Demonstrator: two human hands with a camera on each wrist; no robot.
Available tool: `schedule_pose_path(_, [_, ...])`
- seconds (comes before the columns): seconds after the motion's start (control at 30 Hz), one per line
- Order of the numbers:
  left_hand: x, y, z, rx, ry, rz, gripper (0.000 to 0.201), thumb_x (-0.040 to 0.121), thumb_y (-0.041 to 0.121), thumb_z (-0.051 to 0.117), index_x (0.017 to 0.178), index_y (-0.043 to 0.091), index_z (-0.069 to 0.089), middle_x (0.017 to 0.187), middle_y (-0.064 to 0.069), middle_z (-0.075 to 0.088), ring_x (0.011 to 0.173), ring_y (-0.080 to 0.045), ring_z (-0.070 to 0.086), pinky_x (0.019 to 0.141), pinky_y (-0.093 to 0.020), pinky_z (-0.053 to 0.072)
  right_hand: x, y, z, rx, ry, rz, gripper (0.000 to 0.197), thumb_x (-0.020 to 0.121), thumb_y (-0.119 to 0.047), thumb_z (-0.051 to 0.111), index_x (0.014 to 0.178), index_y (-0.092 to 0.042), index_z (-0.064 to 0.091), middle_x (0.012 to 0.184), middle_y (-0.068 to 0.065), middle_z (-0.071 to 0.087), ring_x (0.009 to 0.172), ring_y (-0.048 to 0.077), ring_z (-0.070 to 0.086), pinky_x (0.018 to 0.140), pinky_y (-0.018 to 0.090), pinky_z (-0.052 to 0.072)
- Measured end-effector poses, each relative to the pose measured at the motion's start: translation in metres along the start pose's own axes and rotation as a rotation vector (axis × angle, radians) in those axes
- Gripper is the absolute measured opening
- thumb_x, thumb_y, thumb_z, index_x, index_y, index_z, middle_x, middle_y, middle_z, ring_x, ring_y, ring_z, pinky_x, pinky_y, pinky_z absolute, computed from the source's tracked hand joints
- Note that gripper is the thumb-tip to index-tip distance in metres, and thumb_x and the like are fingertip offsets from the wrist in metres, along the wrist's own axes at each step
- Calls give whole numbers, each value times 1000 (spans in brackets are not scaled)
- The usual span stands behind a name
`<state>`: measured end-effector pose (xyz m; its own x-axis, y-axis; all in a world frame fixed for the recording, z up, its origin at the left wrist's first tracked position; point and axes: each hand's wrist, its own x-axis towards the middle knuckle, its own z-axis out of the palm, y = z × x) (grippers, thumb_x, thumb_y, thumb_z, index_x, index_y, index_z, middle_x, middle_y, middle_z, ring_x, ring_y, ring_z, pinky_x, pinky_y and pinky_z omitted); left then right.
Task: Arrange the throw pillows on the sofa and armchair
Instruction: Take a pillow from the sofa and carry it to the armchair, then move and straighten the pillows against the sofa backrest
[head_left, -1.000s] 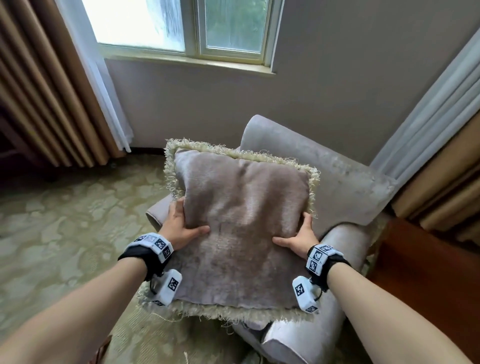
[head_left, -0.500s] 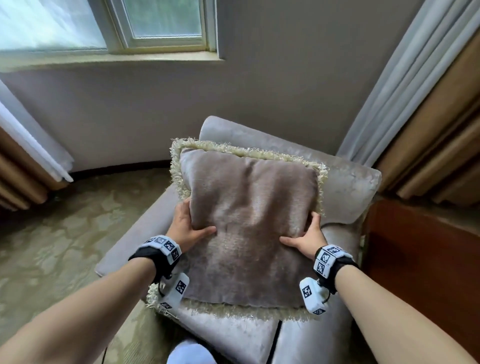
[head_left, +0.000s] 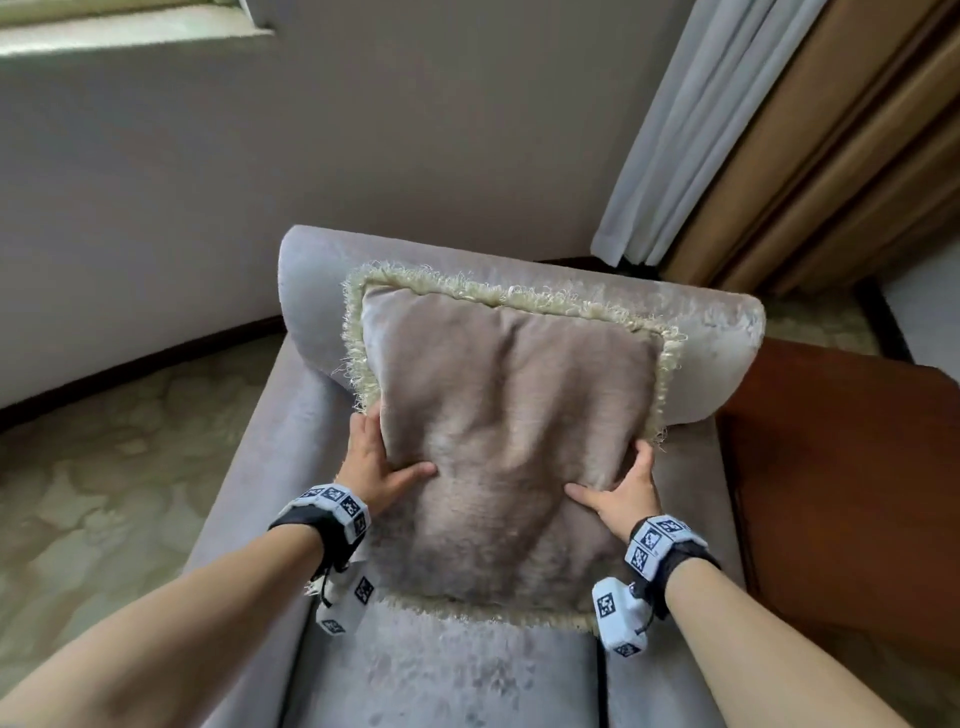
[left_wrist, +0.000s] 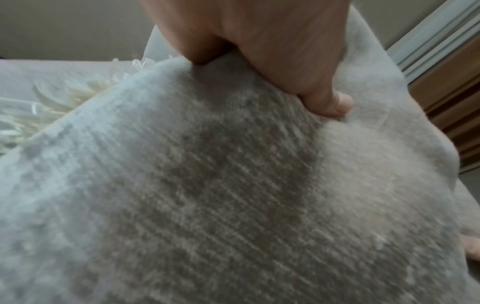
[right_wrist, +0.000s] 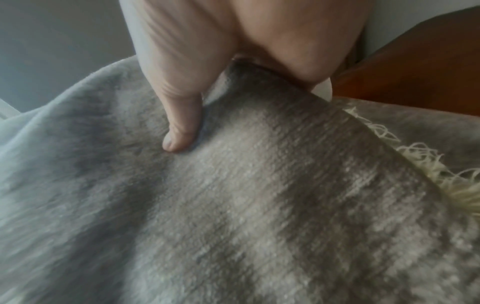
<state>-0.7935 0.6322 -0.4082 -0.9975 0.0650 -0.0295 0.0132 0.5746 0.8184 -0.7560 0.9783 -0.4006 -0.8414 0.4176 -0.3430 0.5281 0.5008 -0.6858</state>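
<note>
Pillow (head_left: 509, 441), fringed velvet, soft and light, leans on armchair (head_left: 717, 338) back; left hand (head_left: 374, 467) and right hand (head_left: 618, 493) pinch its side edges, thumbs on front; best gripped there.

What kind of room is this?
Probably a sitting corner of a hotel room or lounge: a grey armchair with a fringed throw pillow, heavy curtains and patterned carpet.
</note>
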Motion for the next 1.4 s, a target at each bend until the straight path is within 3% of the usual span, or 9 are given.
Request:
schedule_pose_path(0.13, [32,-40,20,52,-29,-50,131,52,91,58,148,8,27,128,-9,37,124,-23,30,114,-40,26,29,10,31,-11,-14,53,117,55,-32,95,144,-26,19,134,11,52,112,26,54,99,36,40])
schedule_pose_path(0.33, [50,-84,53,303,-175,-244,128,51,83,63,149,10,25,129,-12,41,117,-32,37,107,-43,31,53,31,54,-21,-44,188,112,68,-26,89,149,-28,12,144,15,47,127,33,50,108,40,38])
schedule_pose_path(0.5, [49,-93,57,492,-358,-414,81,79,62,65,132,6,39,144,-22,29,132,-39,34,111,-45,34,57,30,63,-9,-269,235,117,76,-29,84,155,-31,-2,157,9,30,139,27,38,113,43,34])
schedule_pose_path(0.6, [48,-90,54,529,-315,-426,72,81,59,66,132,14,42,145,-15,28,132,-36,37,104,-48,42,57,22,65,-41,-291,194,120,76,-31,83,154,-32,-8,159,7,28,140,26,38,111,39,34])
schedule_pose_path(0.77, [46,-80,44,538,-250,-455,63,80,59,65,129,23,48,136,-14,38,124,-35,46,97,-47,46,48,19,55,-25,-264,143,111,78,-27,82,155,-34,3,156,6,33,138,27,40,110,41,38])
schedule_pose_path(0.87, [36,-64,39,618,-278,-376,51,82,58,62,120,25,52,123,-8,51,115,-31,53,90,-44,48,26,22,39,-19,-257,123,100,81,-26,80,154,-33,12,150,9,40,129,26,49,105,43,44])
schedule_pose_path(1.03, [19,-6,58,557,-446,-67,37,85,54,56,111,27,58,99,2,62,96,-22,61,83,-38,51,-27,37,-6,-63,-161,194,66,84,-31,74,141,-23,41,125,7,60,103,19,61,92,31,47])
schedule_pose_path(1.27, [-19,121,113,684,-552,262,44,89,49,54,125,25,53,120,-3,57,114,-28,52,91,-42,46,-108,82,-102,-24,27,241,51,83,-25,74,129,-21,51,108,3,63,98,20,64,84,27,46])
schedule_pose_path(1.4, [-67,198,146,711,-563,393,46,87,51,53,126,27,52,119,-4,56,116,-29,50,93,-42,43,-169,122,-165,-29,116,242,51,84,-26,74,130,-19,52,107,3,65,99,22,66,91,32,48])
